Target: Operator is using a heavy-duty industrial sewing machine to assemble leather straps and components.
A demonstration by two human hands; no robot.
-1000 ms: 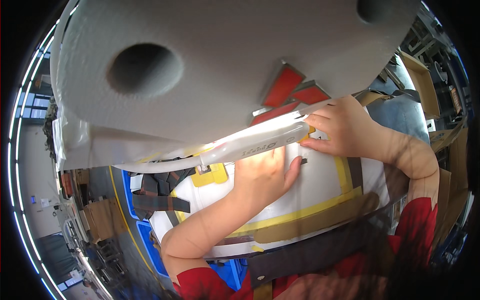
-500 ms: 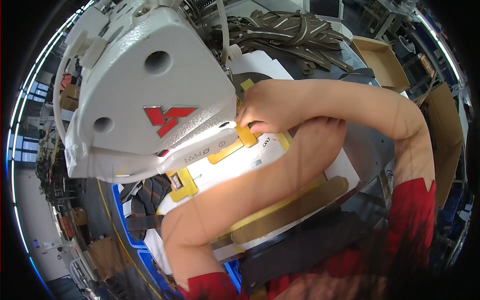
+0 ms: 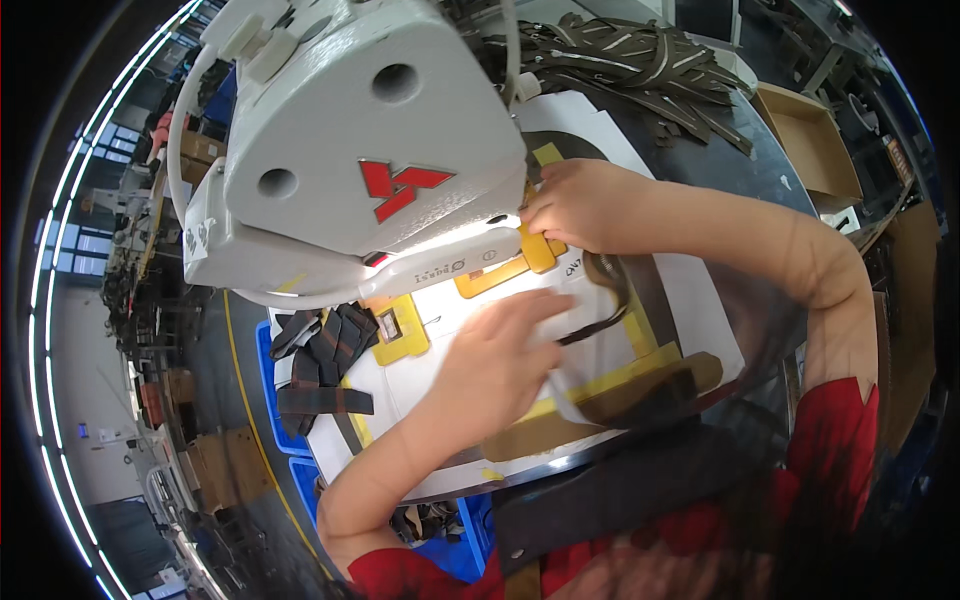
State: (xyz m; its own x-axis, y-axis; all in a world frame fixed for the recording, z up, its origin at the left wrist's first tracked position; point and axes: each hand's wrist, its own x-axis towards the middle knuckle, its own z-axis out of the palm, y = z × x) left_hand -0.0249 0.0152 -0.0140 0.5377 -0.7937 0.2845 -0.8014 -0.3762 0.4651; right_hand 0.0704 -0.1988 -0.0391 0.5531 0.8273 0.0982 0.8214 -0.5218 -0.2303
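Note:
A white sewing machine head leans over a white template sheet with yellow edging. My right hand is closed, its bent fingers pressed on a yellow flat piece beside the machine's lit edge; the fingertips are partly hidden. My left hand hovers over the sheet, smeared by motion, with a thin dark strip running from between thumb and fingers and curving up toward my right wrist. Near the sheet's left part sits another yellow piece with a small window.
Dark striped fabric pieces lie at the left edge, above a blue bin. A heap of dark zippers rests on the far metal table. At the far right stands an open cardboard box. A brown padded strip crosses the near side.
My left hand has drawn back from under my right forearm to the middle of the sheet, bringing a dark strip along. My right hand stays at the yellow piece. The view has shifted slightly.

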